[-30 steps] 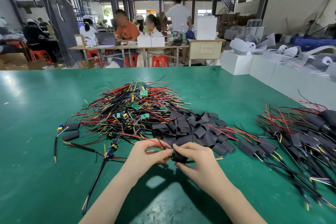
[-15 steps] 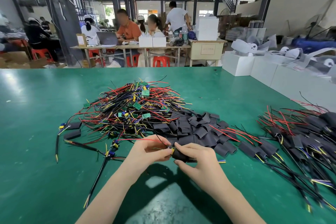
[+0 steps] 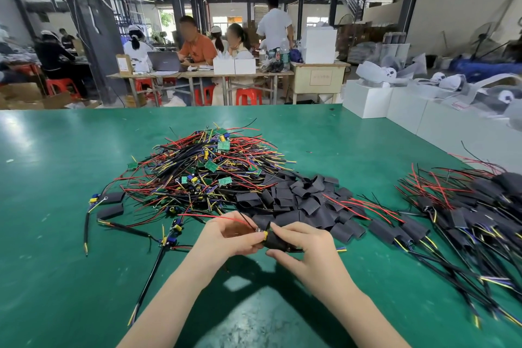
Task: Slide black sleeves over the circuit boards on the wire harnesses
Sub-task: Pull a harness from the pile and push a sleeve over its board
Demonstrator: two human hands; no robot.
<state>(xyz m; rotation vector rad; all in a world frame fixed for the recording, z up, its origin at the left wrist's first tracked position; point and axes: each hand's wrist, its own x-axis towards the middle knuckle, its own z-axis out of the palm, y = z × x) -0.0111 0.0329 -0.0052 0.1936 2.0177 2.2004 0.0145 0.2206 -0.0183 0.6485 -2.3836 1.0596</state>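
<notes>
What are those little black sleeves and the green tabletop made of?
The flattened black tube sleeves look like thin matte plastic, perhaps heat-shrink tubing: they crease and lie squashed. The green tabletop looks like a smooth, semi-glossy mat, possibly rubber or vinyl: it mirrors the ceiling lights softly.

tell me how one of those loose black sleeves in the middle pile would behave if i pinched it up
Probably soft and light: the loose black sleeves lie flattened and creased in a jumble. Likely to squash shut under a pinch, since the walls look thin. Unlikely to roll, being flat.

loose sleeves (image 3: pixel 305 200) lie between harness pile (image 3: pixel 209 172) and sleeved harnesses (image 3: pixel 466 206).
</notes>
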